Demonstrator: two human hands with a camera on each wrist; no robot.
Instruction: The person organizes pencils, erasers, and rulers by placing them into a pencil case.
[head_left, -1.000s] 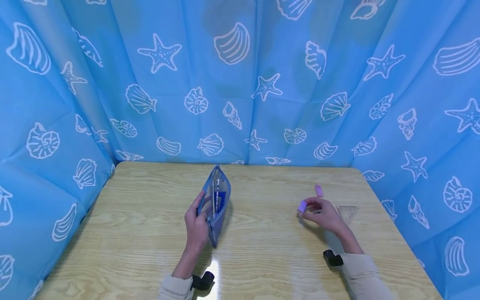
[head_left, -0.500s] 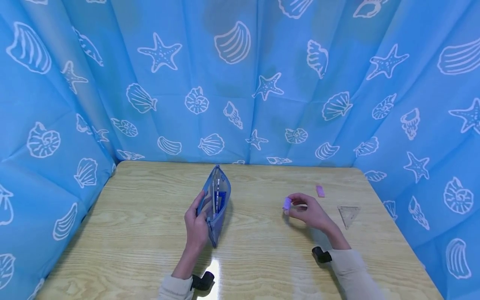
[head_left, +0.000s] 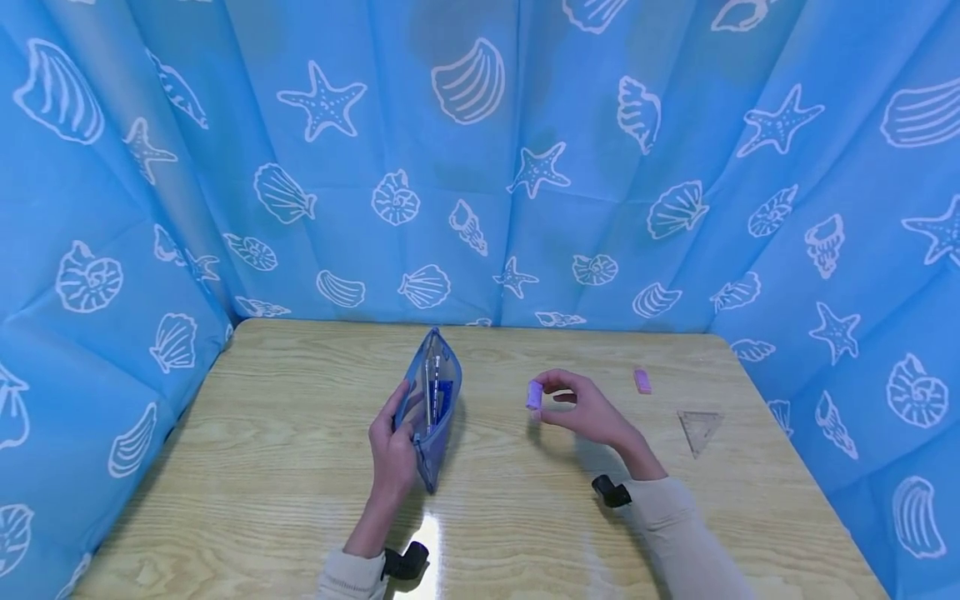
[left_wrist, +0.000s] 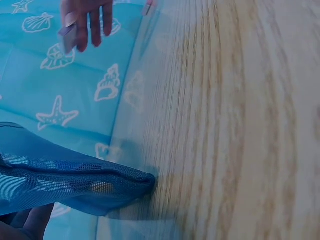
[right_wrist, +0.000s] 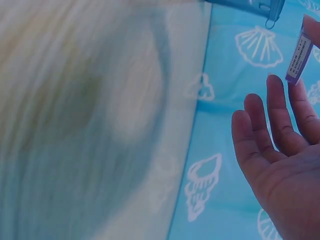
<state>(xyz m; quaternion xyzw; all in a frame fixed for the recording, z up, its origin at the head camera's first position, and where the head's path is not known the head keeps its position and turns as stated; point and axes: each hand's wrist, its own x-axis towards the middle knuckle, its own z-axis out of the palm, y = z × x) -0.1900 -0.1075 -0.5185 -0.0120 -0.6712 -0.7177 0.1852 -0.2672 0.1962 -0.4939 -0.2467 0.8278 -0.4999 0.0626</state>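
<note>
On the left in the head view, a translucent blue mesh zip pencil case [head_left: 438, 457] stands tilted with its mouth open. My left hand [head_left: 393, 454] grips its left side, thumb at the near rim. Inside it are slender pencils [head_left: 436, 383] and a dark blue item [head_left: 446, 393]. My right hand [head_left: 592, 412] pinches a small purple eraser [head_left: 534, 395] between thumb and index finger, above the table and apart from the case. The right wrist view shows a printed label on that eraser [right_wrist: 299, 59]; the other fingers extend freely.
A second pink-purple eraser [head_left: 642, 382] lies at the table's back right. Nearer, a clear triangle ruler [head_left: 700, 432] rests flat. Blue shell-patterned curtains [head_left: 480, 167] enclose the wooden table [head_left: 247, 433] at the back and sides.
My right hand has carried the purple eraser leftward toward the pencil case, uncovering the triangle ruler. My left hand and the case have stayed in place.
</note>
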